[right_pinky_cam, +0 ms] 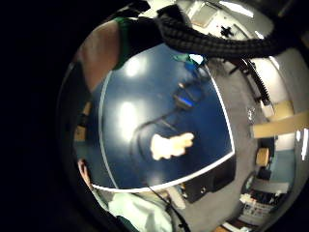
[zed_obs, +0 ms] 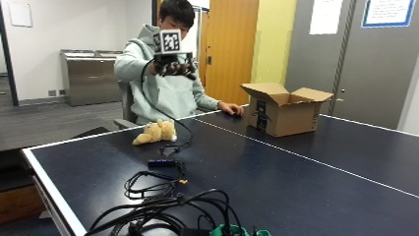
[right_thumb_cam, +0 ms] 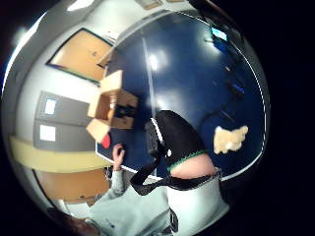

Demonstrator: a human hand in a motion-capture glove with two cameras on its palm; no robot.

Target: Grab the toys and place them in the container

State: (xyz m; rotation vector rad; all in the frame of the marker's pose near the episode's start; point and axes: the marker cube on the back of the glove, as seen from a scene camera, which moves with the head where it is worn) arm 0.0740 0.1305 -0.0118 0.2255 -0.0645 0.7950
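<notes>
Teddy bear (zed_obs: 156, 132), tan plush, lies on its side on the blue table (zed_obs: 314, 182), near the table edge closest to the seated person. Nothing touches it.

Cardboard box (zed_obs: 283, 114) sits open on the same table, flaps up, well apart from the bear, across the white centre line from it. Thumb side palm view shows something dark inside the box; cannot tell what it is.

Gloved right hand (zed_obs: 174, 65) is raised in front of the person's chest, well above the bear and holding nothing visible. Cannot tell if its fingers are spread or curled: the outside view is too small there and the palm views show only glove and strap.

Bare left hand (zed_obs: 231, 109) rests on the table just beside the box, on the person's side, fingers relaxed, holding nothing.

Black cables (zed_obs: 164, 196) trail from near the bear to a tangle at the table end far from the person, with 1 small black device (zed_obs: 164, 162) between.
</notes>
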